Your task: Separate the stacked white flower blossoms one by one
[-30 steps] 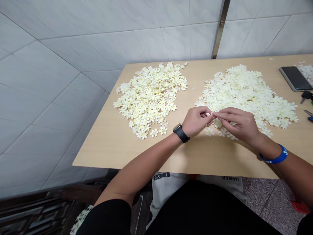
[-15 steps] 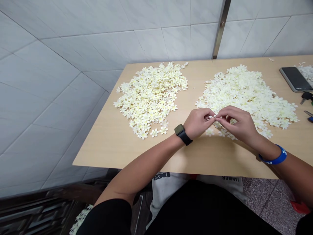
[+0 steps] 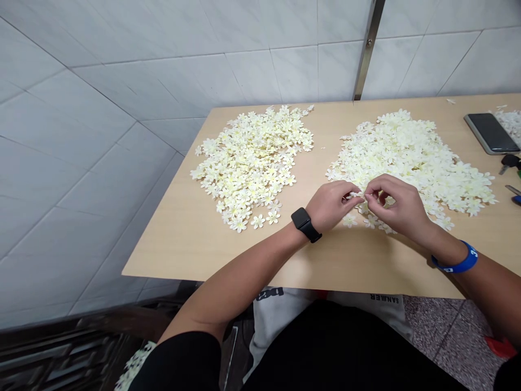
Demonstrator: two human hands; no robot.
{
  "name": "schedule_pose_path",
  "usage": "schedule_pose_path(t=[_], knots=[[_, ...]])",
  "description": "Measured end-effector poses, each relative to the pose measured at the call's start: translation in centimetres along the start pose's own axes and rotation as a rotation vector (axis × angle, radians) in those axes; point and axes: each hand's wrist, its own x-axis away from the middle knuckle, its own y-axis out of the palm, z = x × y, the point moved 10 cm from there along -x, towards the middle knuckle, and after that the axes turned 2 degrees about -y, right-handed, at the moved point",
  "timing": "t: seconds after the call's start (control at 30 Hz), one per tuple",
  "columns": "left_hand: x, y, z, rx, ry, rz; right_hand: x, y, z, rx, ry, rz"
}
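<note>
My left hand (image 3: 331, 205), with a black watch (image 3: 303, 220) on its wrist, pinches a small white artificial flower (image 3: 356, 194), largely covered by the fingers. Close against it, my right hand (image 3: 401, 205) has thumb and forefinger pressed together at the flower's edge; what lies between those fingertips is too small to make out. Both hands are over the near edge of the right pile of cream-white flowers (image 3: 402, 146). To the left lies a second pile of flowers (image 3: 252, 157), these with yellow centres.
The wooden table (image 3: 183, 239) meets a tiled wall (image 3: 260, 32) with a metal upright (image 3: 366, 51). At the far right are a phone (image 3: 490, 133), keys (image 3: 508, 162) and a blue-handled tool (image 3: 516, 199). More flowers (image 3: 134, 366) are low at the left, beside dark carved wood.
My right fingertips have shifted slightly to the right, and my left thumb has slid the same way. Both hands stay in front of the right pile.
</note>
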Motion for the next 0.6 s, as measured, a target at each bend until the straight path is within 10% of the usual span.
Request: schedule_pose_path(t=[0.33, 0.6], knots=[[0.0, 1.0, -3.0, 0.521, -0.296, -0.035, 0.0, -1.3, 2.6, -0.128, 0.222, 0.047], [-0.1, 0.4, -3.9, 0.519, -0.344, 0.027, 0.0, -3.7, 4.6, 0.001, 0.271, 0.16]])
